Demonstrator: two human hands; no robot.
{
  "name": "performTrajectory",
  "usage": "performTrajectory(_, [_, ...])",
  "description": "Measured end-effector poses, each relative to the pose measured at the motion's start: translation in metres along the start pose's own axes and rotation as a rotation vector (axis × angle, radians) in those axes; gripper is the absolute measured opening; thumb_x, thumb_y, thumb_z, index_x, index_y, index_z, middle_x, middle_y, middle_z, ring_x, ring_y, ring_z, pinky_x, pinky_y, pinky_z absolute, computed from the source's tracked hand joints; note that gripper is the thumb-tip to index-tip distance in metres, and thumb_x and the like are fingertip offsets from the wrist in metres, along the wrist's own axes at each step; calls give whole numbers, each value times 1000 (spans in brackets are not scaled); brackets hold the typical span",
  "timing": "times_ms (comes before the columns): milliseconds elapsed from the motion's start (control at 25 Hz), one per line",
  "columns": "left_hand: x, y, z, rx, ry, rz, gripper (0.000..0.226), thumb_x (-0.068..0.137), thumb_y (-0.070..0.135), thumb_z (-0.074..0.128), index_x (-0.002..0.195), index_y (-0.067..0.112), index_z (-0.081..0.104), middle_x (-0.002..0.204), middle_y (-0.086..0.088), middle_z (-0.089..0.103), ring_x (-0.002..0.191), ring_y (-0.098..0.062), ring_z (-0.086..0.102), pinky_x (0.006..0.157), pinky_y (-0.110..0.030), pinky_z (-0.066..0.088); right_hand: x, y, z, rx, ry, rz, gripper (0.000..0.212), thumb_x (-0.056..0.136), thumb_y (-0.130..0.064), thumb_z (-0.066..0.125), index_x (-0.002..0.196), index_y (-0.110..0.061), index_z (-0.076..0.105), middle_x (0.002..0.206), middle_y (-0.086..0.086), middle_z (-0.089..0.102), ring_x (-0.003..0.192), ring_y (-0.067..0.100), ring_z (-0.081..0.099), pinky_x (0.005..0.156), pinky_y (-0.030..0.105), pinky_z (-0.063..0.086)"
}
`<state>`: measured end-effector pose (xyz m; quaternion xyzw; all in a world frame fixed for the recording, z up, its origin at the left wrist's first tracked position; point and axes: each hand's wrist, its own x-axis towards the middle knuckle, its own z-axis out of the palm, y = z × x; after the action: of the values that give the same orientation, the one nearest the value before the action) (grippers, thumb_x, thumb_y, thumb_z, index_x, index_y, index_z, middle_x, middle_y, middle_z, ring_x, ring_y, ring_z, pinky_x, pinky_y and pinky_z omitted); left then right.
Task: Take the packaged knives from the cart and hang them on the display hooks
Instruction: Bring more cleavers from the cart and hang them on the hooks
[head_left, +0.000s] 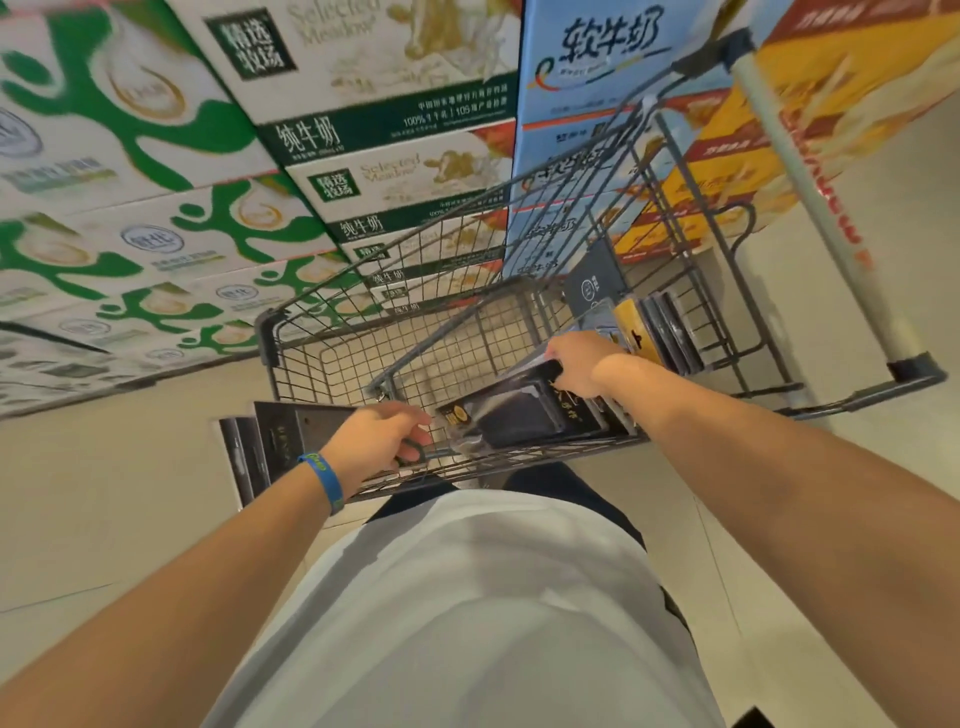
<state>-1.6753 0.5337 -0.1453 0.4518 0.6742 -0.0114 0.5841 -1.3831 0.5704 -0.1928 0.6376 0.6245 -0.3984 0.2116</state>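
A grey wire cart (395, 322) stands in front of me. Black packaged knives (524, 415) lie in its near end. My right hand (576, 364) grips the upper edge of the top package there. More dark and yellow packages (654, 332) stand upright against the cart's right side. My left hand (379, 441) is at the cart's near left corner, its fingers curled, and it holds a stack of flat black knife packages (280, 441) that stick out to the left, outside the cart. No display hooks are in view.
Stacked milk cartons (332, 156) in green, white and blue form a wall to the left and beyond the cart. Orange boxes (727, 171) sit at the far right. The cart's pale handle bar (810, 208) runs along the right. Beige tiled floor (104, 493) lies below.
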Motion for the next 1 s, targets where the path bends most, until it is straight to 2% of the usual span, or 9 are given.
performTrajectory(120, [1, -4, -7, -86, 16, -8, 24, 102, 25, 46, 104, 22, 70, 93, 2, 76, 72, -11, 66, 72, -30, 56, 4, -14, -10, 166, 43, -8, 49, 97, -15, 67, 144, -17, 52, 142, 8, 57, 105, 24, 57, 81, 30, 43])
performTrajectory(280, [9, 3, -27, -59, 61, 100, 15, 98, 29, 58, 110, 26, 67, 99, 6, 73, 87, -13, 68, 70, -28, 56, -1, -46, -37, 53, -7, -91, 50, 95, -21, 70, 143, -22, 56, 138, 5, 60, 98, 20, 55, 78, 29, 43])
performTrajectory(440, [25, 33, -65, 142, 11, 312, 65, 81, 40, 79, 138, 31, 50, 132, 9, 56, 122, -14, 54, 98, -30, 47, -30, -87, -107, -100, -21, -281, 40, 90, -22, 72, 129, -31, 67, 123, -1, 68, 100, 20, 64, 83, 32, 50])
performTrajectory(640, [21, 68, -99, 302, -114, 462, 112, 61, 67, 81, 153, 42, 23, 158, 9, 28, 141, -11, 30, 110, -28, 29, -104, -156, -219, -229, -25, -505, 33, 91, -22, 76, 114, -45, 70, 126, -20, 66, 117, 8, 60, 102, 30, 41])
performTrajectory(720, [7, 83, -104, 251, -85, 491, 114, 48, 79, 78, 147, 35, 42, 148, 9, 48, 132, -8, 47, 110, -27, 38, -145, -178, -269, -194, 69, -583, 32, 91, -22, 77, 106, -50, 68, 120, -26, 66, 114, 3, 61, 103, 26, 43])
performTrajectory(800, [-7, 104, -110, 28, 31, 586, 81, 42, 85, 76, 107, 37, 72, 103, 14, 73, 92, -1, 67, 84, -16, 52, -179, -197, -313, -77, 163, -656, 30, 90, -21, 78, 104, -46, 70, 98, -32, 71, 92, -9, 66, 83, 11, 49])
performTrajectory(880, [-22, 127, -117, -164, 110, 728, 54, 57, 78, 76, 84, 32, 78, 78, 9, 69, 71, -8, 65, 67, -17, 49, -199, -209, -342, 53, 287, -698, 28, 85, -25, 82, 101, -46, 73, 87, -29, 72, 79, -9, 68, 72, 12, 52])
performTrajectory(920, [-29, 135, -119, -241, 130, 783, 43, 64, 70, 77, 81, 30, 79, 75, 9, 69, 68, -7, 64, 64, -18, 49, -201, -212, -350, 92, 395, -711, 28, 81, -33, 85, 102, -47, 73, 88, -29, 72, 82, -10, 67, 75, 17, 54])
performTrajectory(1000, [-41, 146, -125, -368, 204, 828, 33, 69, 59, 80, 73, 27, 76, 68, 8, 66, 62, -6, 61, 59, -17, 49, -183, -214, -353, 119, 772, -691, 47, 75, -50, 86, 116, -45, 66, 107, -26, 66, 105, -4, 63, 96, 33, 54])
